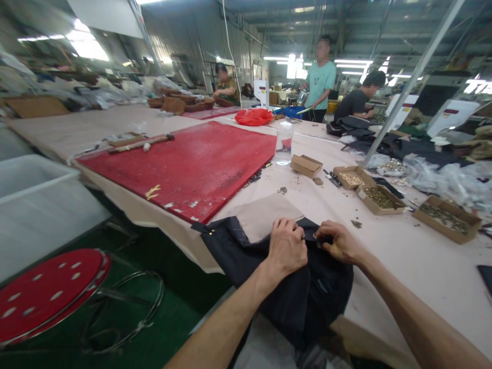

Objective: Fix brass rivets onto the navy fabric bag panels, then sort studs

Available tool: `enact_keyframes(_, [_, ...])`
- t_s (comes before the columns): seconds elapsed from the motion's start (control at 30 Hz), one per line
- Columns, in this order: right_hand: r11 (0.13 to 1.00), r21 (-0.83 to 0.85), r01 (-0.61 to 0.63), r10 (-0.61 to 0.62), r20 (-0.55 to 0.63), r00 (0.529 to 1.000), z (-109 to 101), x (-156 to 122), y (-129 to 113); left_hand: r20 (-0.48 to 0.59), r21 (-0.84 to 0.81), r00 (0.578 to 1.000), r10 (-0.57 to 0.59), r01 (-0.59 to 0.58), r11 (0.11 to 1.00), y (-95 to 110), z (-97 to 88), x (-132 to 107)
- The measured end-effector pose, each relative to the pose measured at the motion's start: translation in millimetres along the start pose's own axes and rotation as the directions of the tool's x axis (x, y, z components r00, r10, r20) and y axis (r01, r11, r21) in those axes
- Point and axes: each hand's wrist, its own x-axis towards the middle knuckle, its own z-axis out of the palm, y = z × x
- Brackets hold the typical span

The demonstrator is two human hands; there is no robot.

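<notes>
Head: rumpled black cloth [295, 294]

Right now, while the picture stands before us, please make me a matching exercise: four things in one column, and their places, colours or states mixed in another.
1. dark cloth
2. round stool
3. clear container
4. yellow scrap

A. standing upright on the table
B. lying on the red board
C. held by the left hand and right hand
D. red with pale spots

Pairs: 1-C, 2-D, 3-A, 4-B
</notes>
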Motion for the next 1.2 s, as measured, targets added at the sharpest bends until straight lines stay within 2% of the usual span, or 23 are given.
enact_keyframes(0.07, [1.0, 0.017, 0.023, -0.024, 0.061, 0.998, -6.4, -3.1, -4.9, 0.069, -0.01, 0.997, 0.04, -0.039, 0.999, 0.8, -2.6, -8.6])
enact_keyframes(0.13, [0.998, 0.045, 0.035, -0.042, 0.162, 0.986, -13.7, -2.6, -10.7, 0.094, -0.043, 0.994, 0.048, -0.044, 0.998, 1.4, 1.7, -19.5])
enact_keyframes(0.23, [0.998, 0.036, 0.047, -0.056, 0.321, 0.945, -20.4, 5.1, -18.9, 0.054, -0.085, 0.998, -0.017, 0.021, 0.996, 1.6, 15.8, -35.3])
enact_keyframes(0.3, [0.999, -0.038, 0.038, -0.022, 0.348, 0.937, -20.3, 15.9, -25.1, 0.002, -0.091, 0.999, -0.05, 0.05, 0.995, 1.0, 25.2, -42.8])
enact_keyframes(0.37, [0.992, -0.127, 0.023, 0.007, 0.231, 0.973, -17.1, 31.5, -33.8, -0.044, -0.095, 0.997, -0.062, 0.058, 0.994, -0.1, 31.9, -47.1])
enact_keyframes(0.43, [0.983, -0.181, 0.019, -0.022, -0.012, 1.0, -10.9, 50.3, -44.7, -0.072, -0.111, 0.995, -0.064, 0.056, 0.992, -1.7, 35.9, -49.1])
enact_keyframes(0.5, [0.976, -0.214, 0.032, -0.08, -0.221, 0.972, 0.4, 68.1, -54.2, -0.091, -0.133, 0.994, -0.059, 0.047, 0.99, -3.9, 38.5, -50.0])
enact_keyframes(0.57, [0.963, -0.268, 0.02, -0.102, -0.295, 0.95, 19.5, 79.3, -57.6, -0.116, -0.159, 0.992, -0.052, 0.033, 0.987, -6.5, 40.8, -50.9])
enact_keyframes(0.7, [0.916, -0.392, -0.086, 0.016, -0.176, 0.984, 70.5, 76.6, -44.4, -0.193, -0.214, 0.977, -0.091, 0.049, 0.976, -10.8, 43.9, -53.9])
enact_keyframes(0.77, [0.894, -0.432, -0.117, 0.073, -0.118, 0.99, 86.2, 72.0, -36.4, -0.215, -0.222, 0.97, -0.11, 0.061, 0.973, -11.5, 43.5, -55.4])
enact_keyframes(0.83, [0.888, -0.444, -0.119, 0.083, -0.1, 0.991, 86.3, 72.9, -33.6, -0.222, -0.213, 0.968, -0.116, 0.068, 0.975, -11.6, 42.1, -56.5])
enact_keyframes(0.9, [0.896, -0.428, -0.116, 0.068, -0.126, 0.99, 73.6, 79.5, -36.0, -0.221, -0.203, 0.967, -0.126, 0.081, 0.976, -11.9, 41.0, -57.4])
enact_keyframes(0.97, [0.907, -0.401, -0.127, 0.044, -0.209, 0.977, 58.3, 87.6, -40.0, -0.212, -0.202, 0.969, -0.129, 0.086, 0.976, -12.4, 41.2, -58.2])
enact_keyframes(1.03, [0.914, -0.382, -0.139, 0.023, -0.294, 0.956, 52.3, 92.0, -41.7, -0.204, -0.204, 0.971, -0.128, 0.085, 0.975, -12.8, 42.5, -58.2])
enact_keyframes(1.1, [0.915, -0.38, -0.135, 0.02, -0.29, 0.957, 60.1, 89.9, -41.3, -0.204, -0.205, 0.97, -0.131, 0.088, 0.975, -12.8, 43.6, -56.8])
enact_keyframes(1.2, [0.915, -0.386, -0.116, 0.046, -0.186, 0.982, 80.0, 81.1, -40.1, -0.21, -0.198, 0.969, -0.129, 0.087, 0.976, -12.0, 42.6, -53.4])
